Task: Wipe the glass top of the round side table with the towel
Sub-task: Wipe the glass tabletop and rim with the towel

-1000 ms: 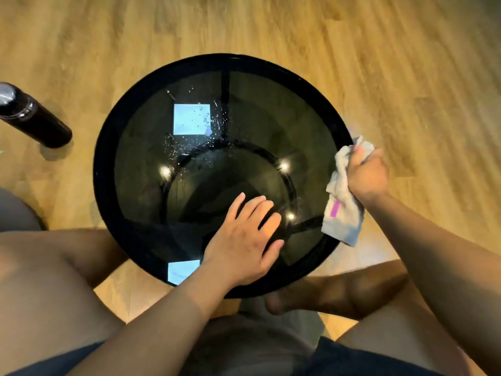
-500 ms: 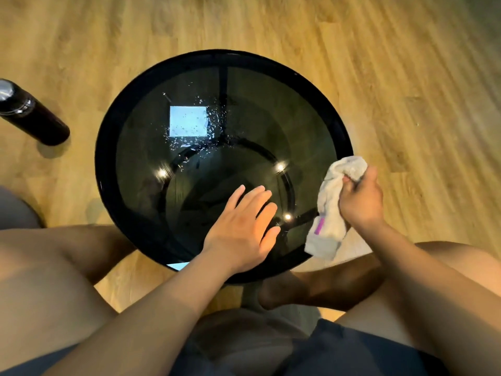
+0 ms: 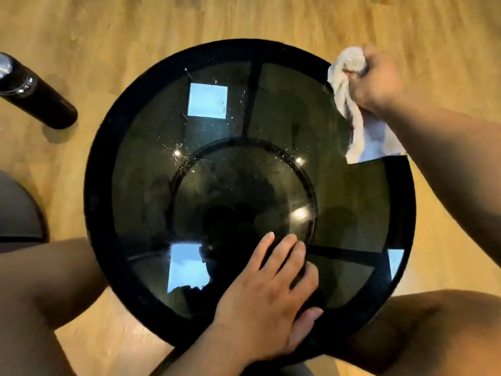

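The round side table (image 3: 100, 191) has a black rim and a dark glass top (image 3: 151, 164) that fills the middle of the view. Small water droplets speckle the glass around its upper middle. My left hand (image 3: 267, 299) lies flat on the near part of the glass, fingers spread, thumb over the near rim. My right hand (image 3: 376, 80) is at the far right rim, closed on a crumpled white towel (image 3: 360, 137). The towel's loose end hangs down over the right side of the glass.
A dark bottle with a silver cap (image 3: 35, 96) lies on the wooden floor (image 3: 271, 17) to the left of the table. My bare knees (image 3: 40, 289) flank the table's near edge. A grey rounded object (image 3: 19, 210) sits at the left edge.
My right hand has carried the towel from the table's near right side up to its far right rim. The view has moved closer to the table. My left hand stays flat on the glass.
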